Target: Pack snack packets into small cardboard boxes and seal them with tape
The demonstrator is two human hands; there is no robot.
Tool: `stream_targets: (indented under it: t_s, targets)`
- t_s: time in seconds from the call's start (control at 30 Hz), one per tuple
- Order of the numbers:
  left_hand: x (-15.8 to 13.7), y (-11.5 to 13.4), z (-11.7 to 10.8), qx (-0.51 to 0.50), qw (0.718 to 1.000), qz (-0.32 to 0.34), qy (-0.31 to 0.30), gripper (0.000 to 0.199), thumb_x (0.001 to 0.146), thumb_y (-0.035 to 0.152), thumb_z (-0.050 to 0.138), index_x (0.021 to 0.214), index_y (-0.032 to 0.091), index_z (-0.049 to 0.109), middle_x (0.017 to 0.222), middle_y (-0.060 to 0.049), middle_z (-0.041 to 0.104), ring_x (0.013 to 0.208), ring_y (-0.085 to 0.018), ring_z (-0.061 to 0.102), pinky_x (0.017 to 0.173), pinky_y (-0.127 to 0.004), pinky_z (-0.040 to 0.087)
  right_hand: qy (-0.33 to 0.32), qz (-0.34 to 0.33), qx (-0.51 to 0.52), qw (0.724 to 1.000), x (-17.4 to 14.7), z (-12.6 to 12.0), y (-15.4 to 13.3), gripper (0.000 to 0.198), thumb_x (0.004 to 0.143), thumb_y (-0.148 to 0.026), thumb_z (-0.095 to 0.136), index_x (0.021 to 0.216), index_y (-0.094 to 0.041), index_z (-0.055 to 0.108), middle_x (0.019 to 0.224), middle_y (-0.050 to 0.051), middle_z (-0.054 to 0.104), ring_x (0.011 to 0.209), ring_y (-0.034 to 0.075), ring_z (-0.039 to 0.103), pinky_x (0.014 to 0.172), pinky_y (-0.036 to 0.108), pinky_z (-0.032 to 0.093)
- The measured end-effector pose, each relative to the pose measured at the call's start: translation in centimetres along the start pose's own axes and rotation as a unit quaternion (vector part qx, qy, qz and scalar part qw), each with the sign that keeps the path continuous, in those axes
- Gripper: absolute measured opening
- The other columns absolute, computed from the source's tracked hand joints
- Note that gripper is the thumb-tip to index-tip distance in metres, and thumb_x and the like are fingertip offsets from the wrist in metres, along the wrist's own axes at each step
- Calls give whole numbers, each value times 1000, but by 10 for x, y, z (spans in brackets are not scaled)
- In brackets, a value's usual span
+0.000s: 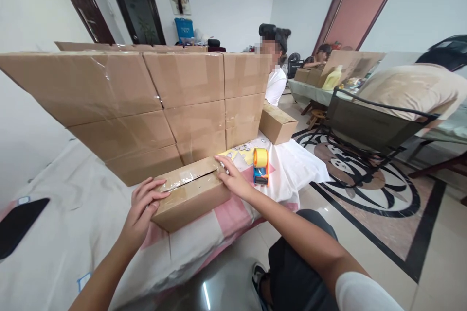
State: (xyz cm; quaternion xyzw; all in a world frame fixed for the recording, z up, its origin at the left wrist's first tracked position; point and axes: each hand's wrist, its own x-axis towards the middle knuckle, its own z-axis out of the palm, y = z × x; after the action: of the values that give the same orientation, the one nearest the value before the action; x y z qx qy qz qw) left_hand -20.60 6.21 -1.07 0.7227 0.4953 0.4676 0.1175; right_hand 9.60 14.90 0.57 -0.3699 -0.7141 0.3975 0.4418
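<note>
Two hands are bracing the taped carton (189,194): your left hand (142,209) is cupping its near corner, your right hand (233,180) is pressing flat, open; probably light, stiff, tape-slick.

Bright, even indoor light; wide-angle bending at edges, glare on floor (206,295).

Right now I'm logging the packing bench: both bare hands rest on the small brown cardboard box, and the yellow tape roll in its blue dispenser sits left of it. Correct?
Not quite. The head view shows the yellow tape roll in its blue dispenser standing right of the small brown cardboard box, beyond the right hand. The left hand does rest on the box too.
</note>
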Motion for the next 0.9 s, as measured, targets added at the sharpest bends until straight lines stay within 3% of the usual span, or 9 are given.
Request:
stream_targets:
  t_s: [0.4,0.9]
  targets:
    - [-1,-1,0,11,1000,2,1,27,98,40,44,102,30,69,137,-4,61,147,-33,35,122,-65,24,-6,-5,28,1000,-6,-3,0,49,89,-25,58,137,-30,60,156,5,47,151,22,35,128,45,22]
    - [-2,-1,-2,14,1000,11,-5,27,98,39,44,106,31,69,139,-3,60,147,-34,36,122,-66,22,-7,-33,8,999,-7,-4,4,48,93,-27,55,141,-31,57,157,5,45,150,20,36,128,44,23]
